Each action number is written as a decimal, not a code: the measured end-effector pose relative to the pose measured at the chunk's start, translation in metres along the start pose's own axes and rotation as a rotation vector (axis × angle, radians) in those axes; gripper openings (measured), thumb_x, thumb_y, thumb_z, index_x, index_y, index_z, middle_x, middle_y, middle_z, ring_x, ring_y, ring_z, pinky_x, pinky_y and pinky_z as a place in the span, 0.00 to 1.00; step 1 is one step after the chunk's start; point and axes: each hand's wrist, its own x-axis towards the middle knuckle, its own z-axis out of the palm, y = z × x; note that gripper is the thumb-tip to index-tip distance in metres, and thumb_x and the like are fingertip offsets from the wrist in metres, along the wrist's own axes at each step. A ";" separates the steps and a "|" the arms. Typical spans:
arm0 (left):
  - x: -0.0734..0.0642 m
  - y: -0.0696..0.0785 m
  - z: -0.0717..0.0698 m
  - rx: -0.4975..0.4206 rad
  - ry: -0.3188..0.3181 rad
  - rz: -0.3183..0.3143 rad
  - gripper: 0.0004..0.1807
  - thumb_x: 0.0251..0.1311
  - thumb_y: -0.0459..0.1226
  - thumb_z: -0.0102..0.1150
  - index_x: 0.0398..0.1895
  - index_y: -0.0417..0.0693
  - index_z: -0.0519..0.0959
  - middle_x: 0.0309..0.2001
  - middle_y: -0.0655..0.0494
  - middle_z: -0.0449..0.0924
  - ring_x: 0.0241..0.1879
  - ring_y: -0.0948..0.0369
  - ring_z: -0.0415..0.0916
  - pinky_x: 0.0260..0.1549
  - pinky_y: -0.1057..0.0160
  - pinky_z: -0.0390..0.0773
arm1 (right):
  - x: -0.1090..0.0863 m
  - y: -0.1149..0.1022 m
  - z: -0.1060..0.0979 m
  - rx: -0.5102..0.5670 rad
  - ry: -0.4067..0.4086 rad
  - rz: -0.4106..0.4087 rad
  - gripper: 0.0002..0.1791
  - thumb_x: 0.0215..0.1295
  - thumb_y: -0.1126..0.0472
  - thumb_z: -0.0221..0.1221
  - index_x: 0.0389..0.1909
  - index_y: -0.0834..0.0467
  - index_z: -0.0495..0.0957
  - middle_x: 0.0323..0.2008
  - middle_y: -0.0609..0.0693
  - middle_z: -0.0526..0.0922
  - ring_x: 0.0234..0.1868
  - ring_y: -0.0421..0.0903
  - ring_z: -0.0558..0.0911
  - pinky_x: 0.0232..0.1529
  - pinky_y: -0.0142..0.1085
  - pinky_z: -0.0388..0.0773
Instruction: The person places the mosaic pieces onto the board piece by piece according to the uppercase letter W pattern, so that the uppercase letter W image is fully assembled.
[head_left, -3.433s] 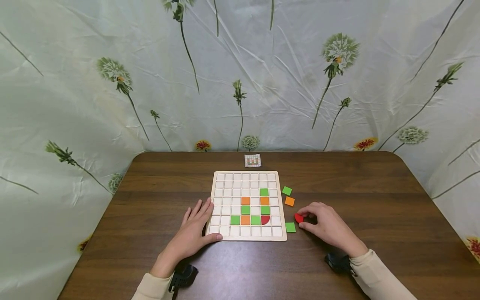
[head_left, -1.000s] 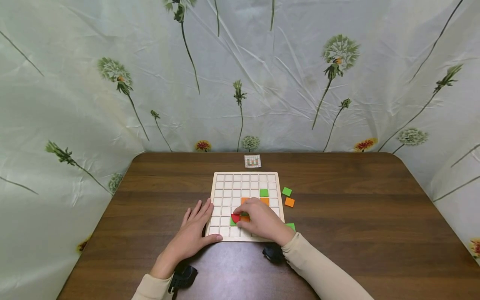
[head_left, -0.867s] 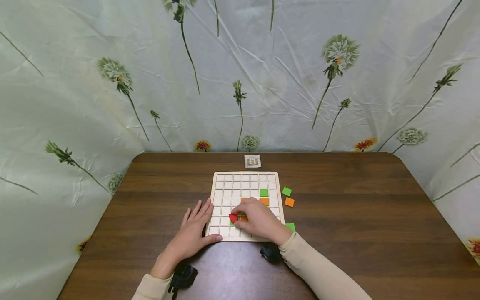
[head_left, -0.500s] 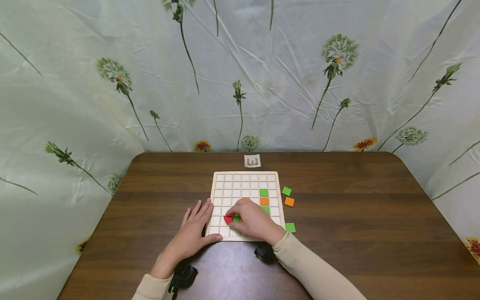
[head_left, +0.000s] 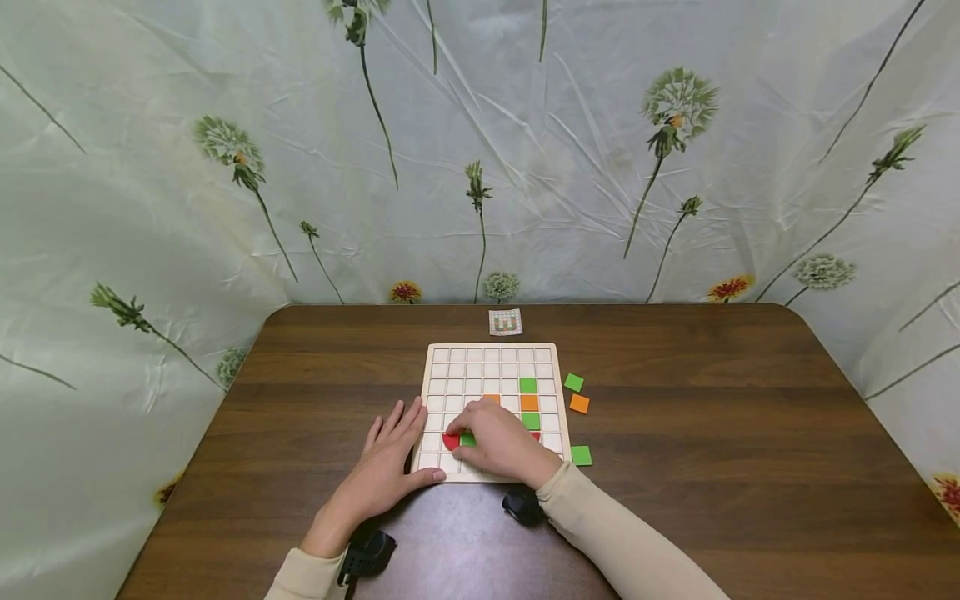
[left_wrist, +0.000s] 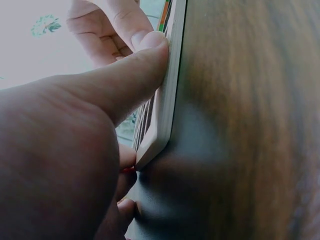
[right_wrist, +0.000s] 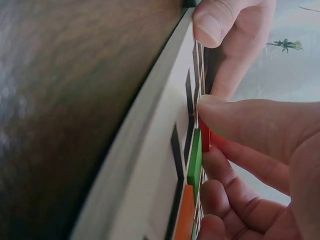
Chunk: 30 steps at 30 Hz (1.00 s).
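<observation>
A pale wooden grid board (head_left: pixel 457 371) lies on the table. My right hand (head_left: pixel 504 442) pinches a red quarter-circle tile (head_left: pixel 450 442) between thumb and fingers over its front left part, left of a green tile (head_left: pixel 468 439). In the right wrist view, the red tile (right_wrist: pixel 205 136) is at the board surface beside a green tile (right_wrist: pixel 195 157) and an orange tile (right_wrist: pixel 185 212). My left hand (head_left: pixel 384 471) rests along the board's left edge, fingers spread, thumb on the front left corner. Another red tile (head_left: pixel 536 436) is mostly hidden behind my right hand.
Right of the board lie two loose green tiles (head_left: pixel 573 382) (head_left: pixel 581 455) and an orange tile (head_left: pixel 579 403). A small printed pattern card (head_left: pixel 506 322) lies behind the board. Green (head_left: pixel 528 385) and orange (head_left: pixel 529 402) tiles sit in board cells. A floral curtain hangs behind the table.
My right hand has picked up the red quarter-circle tile from the table right of the board and carried it left across the board, past the green tile. My left hand has stayed put.
</observation>
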 end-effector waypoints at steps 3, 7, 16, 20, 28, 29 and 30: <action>0.000 -0.001 0.000 -0.001 -0.004 -0.002 0.56 0.59 0.59 0.66 0.80 0.40 0.50 0.81 0.48 0.41 0.79 0.44 0.33 0.72 0.36 0.33 | 0.001 0.001 0.001 -0.001 -0.004 0.009 0.11 0.61 0.60 0.69 0.45 0.55 0.88 0.38 0.44 0.85 0.40 0.41 0.77 0.44 0.33 0.75; 0.000 -0.001 0.001 0.000 -0.002 -0.002 0.56 0.58 0.59 0.66 0.80 0.40 0.50 0.81 0.48 0.41 0.79 0.44 0.33 0.72 0.36 0.33 | 0.003 0.002 0.002 0.003 -0.004 0.022 0.11 0.60 0.60 0.69 0.44 0.56 0.88 0.37 0.44 0.84 0.39 0.41 0.76 0.42 0.32 0.74; 0.001 -0.001 0.002 0.002 -0.006 -0.003 0.56 0.59 0.60 0.66 0.80 0.41 0.50 0.81 0.48 0.41 0.79 0.44 0.33 0.72 0.37 0.33 | 0.003 0.003 0.001 0.018 -0.002 0.043 0.11 0.60 0.59 0.69 0.43 0.56 0.87 0.37 0.44 0.84 0.40 0.42 0.76 0.43 0.33 0.75; 0.001 0.000 0.001 0.002 0.000 -0.004 0.56 0.59 0.59 0.66 0.80 0.40 0.51 0.81 0.48 0.41 0.79 0.44 0.34 0.72 0.37 0.33 | 0.003 0.004 0.000 0.034 0.006 0.044 0.10 0.58 0.60 0.71 0.41 0.57 0.87 0.35 0.45 0.84 0.37 0.41 0.76 0.42 0.33 0.75; 0.000 0.000 0.002 0.007 0.007 0.004 0.56 0.59 0.59 0.66 0.80 0.40 0.51 0.81 0.48 0.41 0.79 0.44 0.34 0.72 0.37 0.34 | 0.003 0.006 0.001 0.047 0.007 0.045 0.11 0.57 0.60 0.71 0.40 0.57 0.87 0.34 0.44 0.84 0.37 0.40 0.77 0.43 0.32 0.75; 0.000 0.000 0.002 0.007 0.005 0.003 0.56 0.59 0.59 0.66 0.80 0.40 0.51 0.81 0.48 0.41 0.79 0.44 0.34 0.72 0.37 0.33 | 0.003 0.006 0.001 0.050 0.008 0.043 0.11 0.57 0.61 0.71 0.40 0.58 0.87 0.34 0.45 0.84 0.37 0.40 0.76 0.43 0.32 0.75; 0.000 0.000 0.002 0.006 0.004 0.003 0.56 0.59 0.59 0.66 0.80 0.40 0.51 0.81 0.48 0.41 0.79 0.44 0.34 0.72 0.37 0.33 | 0.003 0.006 0.001 0.051 0.011 0.039 0.11 0.57 0.61 0.71 0.40 0.58 0.87 0.34 0.45 0.84 0.37 0.40 0.77 0.43 0.33 0.75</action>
